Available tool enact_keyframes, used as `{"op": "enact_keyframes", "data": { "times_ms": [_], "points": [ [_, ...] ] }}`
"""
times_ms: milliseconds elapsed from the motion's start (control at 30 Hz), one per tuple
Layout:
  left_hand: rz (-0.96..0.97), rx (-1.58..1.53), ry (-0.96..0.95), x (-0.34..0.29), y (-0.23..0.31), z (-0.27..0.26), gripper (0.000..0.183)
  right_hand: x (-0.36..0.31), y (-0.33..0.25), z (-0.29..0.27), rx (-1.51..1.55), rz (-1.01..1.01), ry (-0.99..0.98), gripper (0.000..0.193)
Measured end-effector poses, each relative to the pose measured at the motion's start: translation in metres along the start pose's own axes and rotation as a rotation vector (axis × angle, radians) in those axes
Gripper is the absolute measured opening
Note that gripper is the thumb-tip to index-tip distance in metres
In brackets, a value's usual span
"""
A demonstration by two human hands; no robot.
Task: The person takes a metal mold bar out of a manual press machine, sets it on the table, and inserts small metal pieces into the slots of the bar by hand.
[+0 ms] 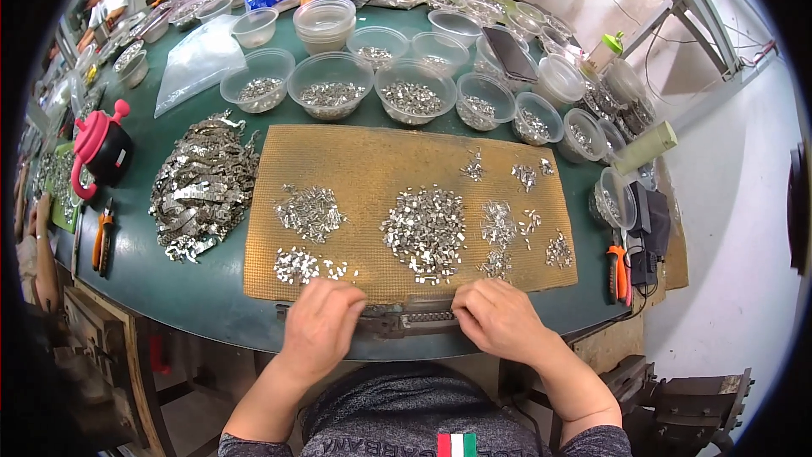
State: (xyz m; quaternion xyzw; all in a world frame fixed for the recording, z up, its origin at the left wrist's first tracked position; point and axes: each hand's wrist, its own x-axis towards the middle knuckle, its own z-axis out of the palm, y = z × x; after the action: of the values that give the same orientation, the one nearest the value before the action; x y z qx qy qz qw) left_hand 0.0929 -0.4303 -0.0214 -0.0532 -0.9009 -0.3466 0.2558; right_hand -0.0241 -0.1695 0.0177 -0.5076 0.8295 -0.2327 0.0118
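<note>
A dark metal fixture (406, 322) lies at the near edge of the green bench (199, 300), about the middle of this edge. Its long axis runs from left to right, nearly parallel to the edge, and a ridged strip (427, 318) in its right part follows the same direction. The person's two hands come from the near side. The left hand (320, 330) covers the left part of the fixture, and the right hand (501, 317) is at its right end, so the ridged strip is between them, and the right hand is the nearer one to it. From the right grip the strip goes to the left; from the left grip it is to the right.

Both grips have bent fingers with the tips brought close together, but one cannot tell if either of them is pinching a small part, or is only resting against the metal.

Directly beyond the fixture, toward the far edge of the bench, lies a tan mat (355, 148). On it, loose shiny pieces (296, 265) are just beyond the left hand, a small cluster (496, 266) is just beyond the right hand, and a larger pile (425, 233) is beyond the ridged strip
</note>
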Motion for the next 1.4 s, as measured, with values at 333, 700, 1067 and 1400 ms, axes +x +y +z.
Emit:
{"op": "enact_keyframes", "data": {
  "times_ms": [333,700,1067,1400],
  "points": [
    [0.19,-0.121,-0.134,0.01,0.04,0.054,0.025,-0.015,-0.012,0.014,-0.069,-0.009,0.079,0.021],
    [0.185,-0.122,-0.22,0.01,0.038,0.052,0.023,-0.018,-0.009,0.015,0.058,0.083,0.131,0.018],
    [-0.048,0.055,0.043,-0.006,-0.007,-0.015,0.018,-0.007,-0.015,0.005,0.027,0.065,0.077,0.015],
    [-0.073,0.112,-0.008,-0.011,-0.017,-0.024,0.015,0.064,-0.022,0.035,0.071,-0.1,0.023,0.013]
  ]
}}
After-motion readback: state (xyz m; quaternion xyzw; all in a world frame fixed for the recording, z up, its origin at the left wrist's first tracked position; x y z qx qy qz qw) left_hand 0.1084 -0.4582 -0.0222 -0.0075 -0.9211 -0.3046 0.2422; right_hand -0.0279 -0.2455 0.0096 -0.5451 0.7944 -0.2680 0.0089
